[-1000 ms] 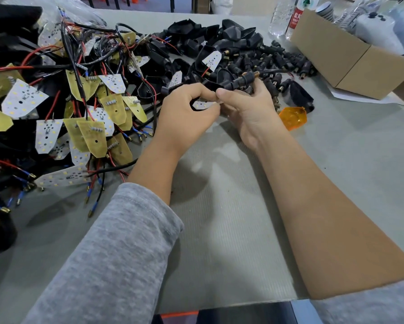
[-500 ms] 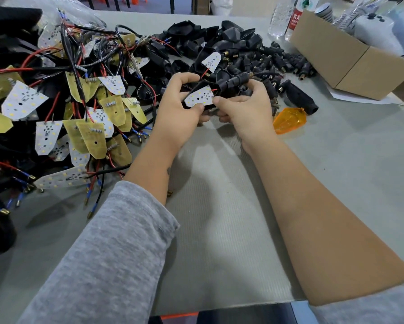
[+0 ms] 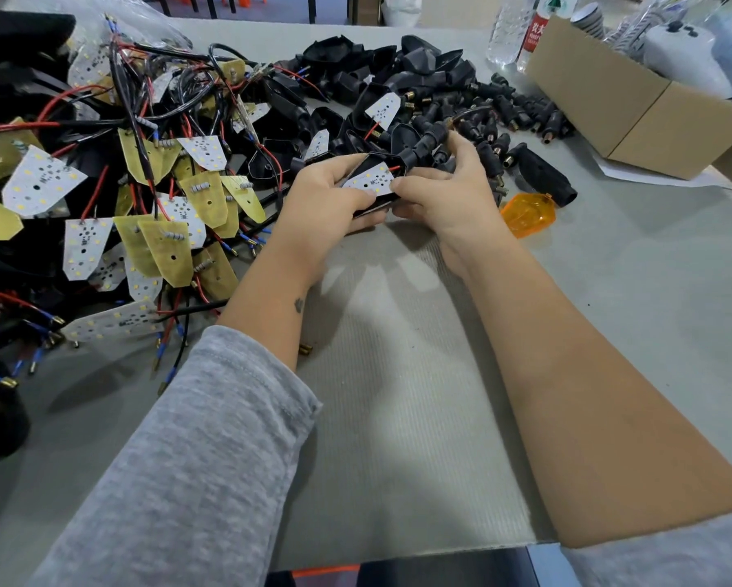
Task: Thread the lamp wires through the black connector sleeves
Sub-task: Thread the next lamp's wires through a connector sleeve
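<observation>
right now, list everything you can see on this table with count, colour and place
white LED boards with red and black wires: many, white and yellow, heaped at left
black plastic lamp housings: many, black, far centre
black connector sleeves: many, black, brass-tipped, right of housings
orange translucent lens: one, orange, right of the hands
brown cardboard box: one, far right
clear plastic bottles: at least two, behind box
grey table mat: one, centre
left hand, right hand: both holding one lamp assembly

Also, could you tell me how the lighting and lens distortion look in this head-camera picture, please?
Head view: even, soft light, with faint shadows of the forearms on the grey table; wide-angle bending stretches the cardboard box and the edges; the left hand, right hand and the white LED board they hold are sharp; no strong glare.
</observation>
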### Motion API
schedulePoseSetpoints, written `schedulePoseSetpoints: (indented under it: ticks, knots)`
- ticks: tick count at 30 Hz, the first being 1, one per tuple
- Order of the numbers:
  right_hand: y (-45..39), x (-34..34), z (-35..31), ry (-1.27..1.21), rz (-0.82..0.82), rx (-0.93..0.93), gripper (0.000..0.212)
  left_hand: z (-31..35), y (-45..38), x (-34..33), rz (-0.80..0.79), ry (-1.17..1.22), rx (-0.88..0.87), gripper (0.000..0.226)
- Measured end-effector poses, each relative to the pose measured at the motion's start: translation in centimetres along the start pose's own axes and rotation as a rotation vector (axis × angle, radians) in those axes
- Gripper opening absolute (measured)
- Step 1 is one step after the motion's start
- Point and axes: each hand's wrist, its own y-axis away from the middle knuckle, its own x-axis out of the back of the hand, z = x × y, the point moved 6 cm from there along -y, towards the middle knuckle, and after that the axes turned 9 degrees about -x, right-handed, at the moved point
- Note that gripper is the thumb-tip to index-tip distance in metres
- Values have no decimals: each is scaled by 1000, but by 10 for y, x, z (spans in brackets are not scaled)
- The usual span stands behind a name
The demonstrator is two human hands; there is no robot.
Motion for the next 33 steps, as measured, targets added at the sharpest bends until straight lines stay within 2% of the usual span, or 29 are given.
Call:
schedulePoseSetpoints:
  ticks: [5,10,16,24,29,31,33]
  knots:
    - [3,-3,-1,-31,-69,-8,87,-1,-1,2,5,8,-2,33]
    - [5,-3,-1,-4,-47,-9,86,0,2,-2,-32,-130,-77,23]
    - [5,-2,-2,16,-48,-21,85,-1,3,-1,-41,-166,-67,21]
    - [5,0,1,40,-20,-19,83,1,2,-2,-30,-260,-71,30]
    - [3,0,-1,26,-18,-26,79,4,5,0,56,-166,-69,30]
    - [4,-2,-1,18,-21,-39,67,5,4,4,139,-93,-69,30]
    - [4,-3,-2,2,-19,-53,39,5,3,10,215,-20,-69,29]
